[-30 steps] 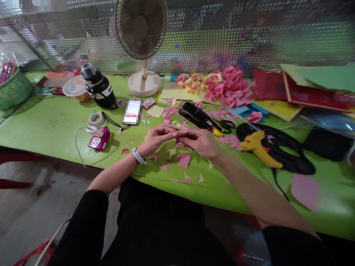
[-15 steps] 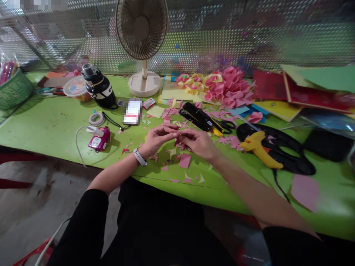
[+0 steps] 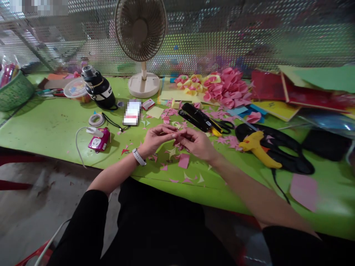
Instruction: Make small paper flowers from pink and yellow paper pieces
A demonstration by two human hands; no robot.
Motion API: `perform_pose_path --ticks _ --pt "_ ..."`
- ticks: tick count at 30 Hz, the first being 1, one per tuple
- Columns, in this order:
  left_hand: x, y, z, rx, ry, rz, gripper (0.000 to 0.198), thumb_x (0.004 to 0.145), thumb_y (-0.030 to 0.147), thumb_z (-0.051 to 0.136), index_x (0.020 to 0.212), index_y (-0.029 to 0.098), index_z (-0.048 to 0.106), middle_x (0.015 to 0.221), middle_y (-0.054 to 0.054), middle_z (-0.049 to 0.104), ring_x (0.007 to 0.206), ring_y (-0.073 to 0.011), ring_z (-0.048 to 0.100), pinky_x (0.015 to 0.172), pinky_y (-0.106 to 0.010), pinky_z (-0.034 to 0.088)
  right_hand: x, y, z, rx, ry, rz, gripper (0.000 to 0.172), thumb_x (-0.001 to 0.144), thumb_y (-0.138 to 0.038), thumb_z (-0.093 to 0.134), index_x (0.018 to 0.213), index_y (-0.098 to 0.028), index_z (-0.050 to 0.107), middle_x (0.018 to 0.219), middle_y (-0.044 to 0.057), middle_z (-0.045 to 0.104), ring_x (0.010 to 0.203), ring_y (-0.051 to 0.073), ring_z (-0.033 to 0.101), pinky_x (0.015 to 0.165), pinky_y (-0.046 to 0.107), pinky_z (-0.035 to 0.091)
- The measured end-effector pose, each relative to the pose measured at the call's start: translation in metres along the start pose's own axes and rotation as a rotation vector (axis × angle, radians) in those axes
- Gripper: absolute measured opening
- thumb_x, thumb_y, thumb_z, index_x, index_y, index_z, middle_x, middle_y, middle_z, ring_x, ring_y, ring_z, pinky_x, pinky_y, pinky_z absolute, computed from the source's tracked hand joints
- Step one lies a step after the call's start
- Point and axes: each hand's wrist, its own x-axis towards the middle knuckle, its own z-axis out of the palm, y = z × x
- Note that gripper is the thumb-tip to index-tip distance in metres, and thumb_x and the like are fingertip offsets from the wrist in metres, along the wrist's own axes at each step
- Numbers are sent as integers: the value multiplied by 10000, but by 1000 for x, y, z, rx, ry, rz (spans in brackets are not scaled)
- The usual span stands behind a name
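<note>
Two hands at work above a green desk (image 3: pixel 55 127), seen from within the room. The left hand (image 3: pixel 156 140) and the right hand (image 3: pixel 199 144) met at their fingertips, thumbs and forefingers drawn together in a fine pinch, presumably because something small and thin needed control from both sides. Whatever lay between them was hidden by the fingers; its kind could not be told. Just nearer the worker lay a pink paper square (image 3: pixel 183 161), flat on the desk among pointed scraps (image 3: pixel 200 178), probably within easy reach by intent. Beyond the right hand rested a black stapler (image 3: pixel 195 115), apparently set aside to leave room for the fingers. The yellow glue gun (image 3: pixel 257 146) lay over a black plate (image 3: pixel 303 164), its nozzle toward the hands, perhaps to spare the desk. Folded pink pieces (image 3: pixel 229 88) were heaped at the back, likely clear of the working area.
</note>
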Motion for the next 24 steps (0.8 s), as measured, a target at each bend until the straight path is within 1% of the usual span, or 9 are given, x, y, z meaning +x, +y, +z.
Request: perform_pose_path --ticks 3,6,9,12,14,18,20,24 --pt "0 1 1 6 -4 25 174 692 324 868 787 206 783 961 -43 728 945 -148 669 954 -362 507 0 4 0 -22 34 -28 350 851 -552 694 949 -215 682 770 24 699 591 124 631 562 276 558" --pt "1 2 0 15 -13 48 146 719 326 849 777 208 785 950 -46 735 935 -146 671 935 -352 519 2 8 -4 -33 -1 -53 349 863 -549 681 951 -212 685 760 17 690 552 106 606 505 246 523" --pt "2 2 -1 37 -46 70 117 735 302 840 798 214 795 952 -50 739 936 -145 673 936 -346 523 4 11 -9 -21 -52 -57 325 875 -532 674 984 -227 694 747 7 684 536 104 600 480 237 508" --pt "1 3 -1 57 -63 80 102 746 290 831 807 216 798 960 -54 738 942 -144 674 945 -344 523 5 10 -9 -16 -90 -42 313 886 -526 665 975 -227 695 736 9 686 537 111 607 486 247 519" --pt "1 2 -1 56 -44 88 105 737 290 838 786 209 791 959 -52 734 934 -142 673 940 -344 525 4 5 -7 -12 -98 -50 323 885 -535 661 957 -221 690 745 17 691 565 123 629 511 262 545" --pt "0 1 0 42 7 99 126 703 273 861 723 194 765 939 -42 727 898 -131 672 913 -339 534 1 -4 1 -52 -40 -110 319 873 -527 681 915 -212 678 772 30 688 636 148 671 570 293 590" --pt "-1 0 0 33 4 95 137 692 272 869 735 193 766 948 -42 726 906 -136 675 910 -342 539 0 -5 2 -59 -29 -114 325 883 -530 665 910 -207 677 768 33 686 607 144 663 551 292 587" --pt "0 1 0 29 -6 82 142 704 295 860 758 198 771 972 -50 731 940 -146 677 932 -356 541 1 -1 -1 -55 -46 -128 344 899 -537 639 944 -201 695 772 35 693 559 129 643 522 279 572"
